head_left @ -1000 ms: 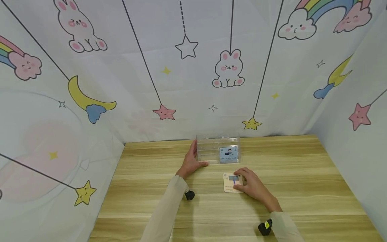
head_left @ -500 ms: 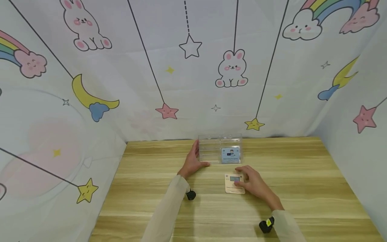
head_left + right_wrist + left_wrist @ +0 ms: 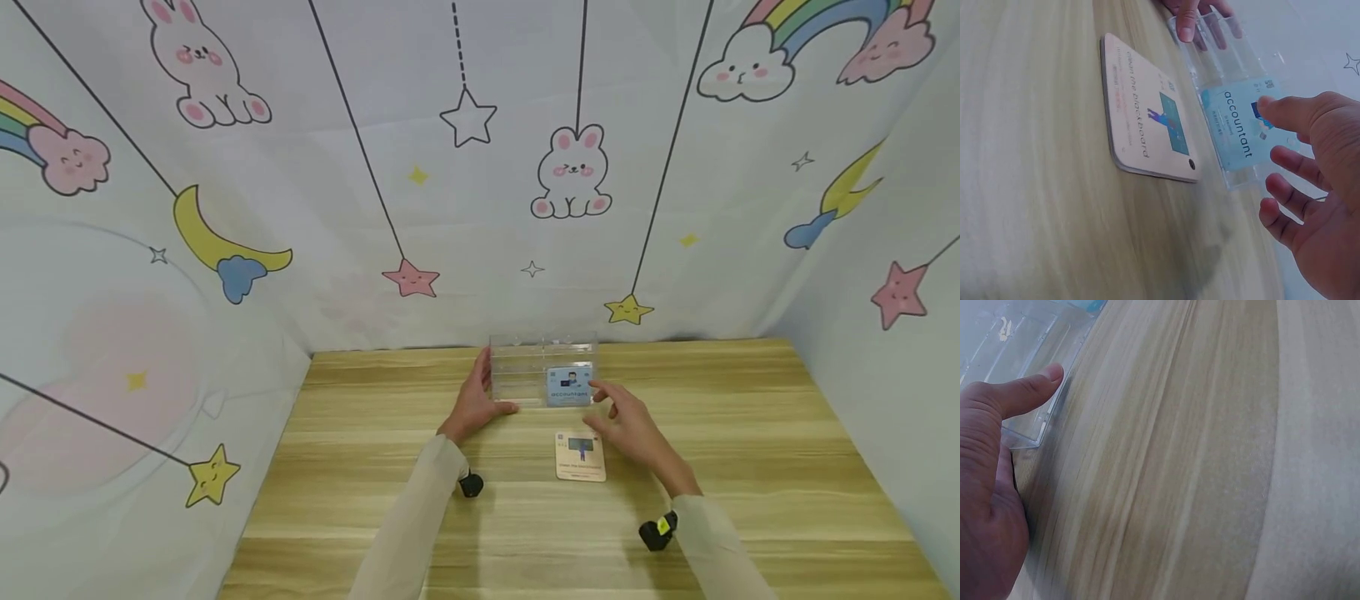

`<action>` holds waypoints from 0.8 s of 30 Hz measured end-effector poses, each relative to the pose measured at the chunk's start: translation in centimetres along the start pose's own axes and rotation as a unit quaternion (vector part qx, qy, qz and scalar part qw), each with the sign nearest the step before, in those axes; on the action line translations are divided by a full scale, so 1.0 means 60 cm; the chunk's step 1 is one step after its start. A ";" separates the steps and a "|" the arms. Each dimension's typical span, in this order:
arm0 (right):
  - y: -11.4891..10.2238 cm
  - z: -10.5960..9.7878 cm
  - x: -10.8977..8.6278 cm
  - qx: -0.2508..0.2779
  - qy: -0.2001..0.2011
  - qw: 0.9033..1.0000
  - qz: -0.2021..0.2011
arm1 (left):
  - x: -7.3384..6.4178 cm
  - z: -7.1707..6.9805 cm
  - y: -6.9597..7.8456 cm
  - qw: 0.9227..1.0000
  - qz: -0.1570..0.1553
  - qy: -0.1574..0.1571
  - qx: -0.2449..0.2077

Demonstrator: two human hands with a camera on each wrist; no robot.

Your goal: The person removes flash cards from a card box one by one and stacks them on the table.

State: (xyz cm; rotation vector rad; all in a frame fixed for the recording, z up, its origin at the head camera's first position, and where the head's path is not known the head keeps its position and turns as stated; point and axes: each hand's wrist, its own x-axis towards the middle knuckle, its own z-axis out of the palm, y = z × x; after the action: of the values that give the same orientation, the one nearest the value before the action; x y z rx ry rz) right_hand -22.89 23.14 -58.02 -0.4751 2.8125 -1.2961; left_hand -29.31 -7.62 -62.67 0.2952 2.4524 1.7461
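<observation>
A clear plastic card holder (image 3: 516, 380) with several compartments stands at the back of the table. My left hand (image 3: 477, 403) grips its left end, thumb across the front lower edge and fingers along the side. In the holder's lower right compartment sits a blue "accountant" card stack (image 3: 567, 398). Just in front of it, my right hand (image 3: 632, 427) holds nothing; its fingers are spread and its thumb overlaps the blue cards in the right wrist view. Flat on the table below lies a cream "clean the blackboard" card stack (image 3: 1147, 119), untouched.
The wood-grain table (image 3: 375, 450) meets a white cloth backdrop (image 3: 480, 208) printed with stars and rabbits right behind the holder. Cloth walls also rise at both sides. Black wrist cameras (image 3: 471, 484) hang at the sleeves.
My right hand has left the cream card stack, opened its fingers and moved up toward the blue cards. The left hand keeps its grip on the holder; the view shifts slightly.
</observation>
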 end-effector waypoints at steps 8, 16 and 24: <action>-0.004 -0.001 0.015 -0.001 0.010 1.000 0.015 | -0.017 -0.003 0.031 1.000 0.024 0.005 -0.007; -0.003 0.003 0.017 -0.002 -0.006 0.999 0.036 | -0.018 -0.001 0.038 1.000 0.022 0.010 -0.017; -0.005 0.003 0.022 -0.001 -0.009 0.999 0.046 | 0.002 0.003 -0.002 1.000 0.013 0.003 0.000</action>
State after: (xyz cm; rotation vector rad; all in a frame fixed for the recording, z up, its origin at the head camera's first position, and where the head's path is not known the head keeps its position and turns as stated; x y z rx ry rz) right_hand -24.08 22.47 -57.74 -0.3509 2.7850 -1.2640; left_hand -29.39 -7.48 -62.82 0.3237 2.4638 1.7596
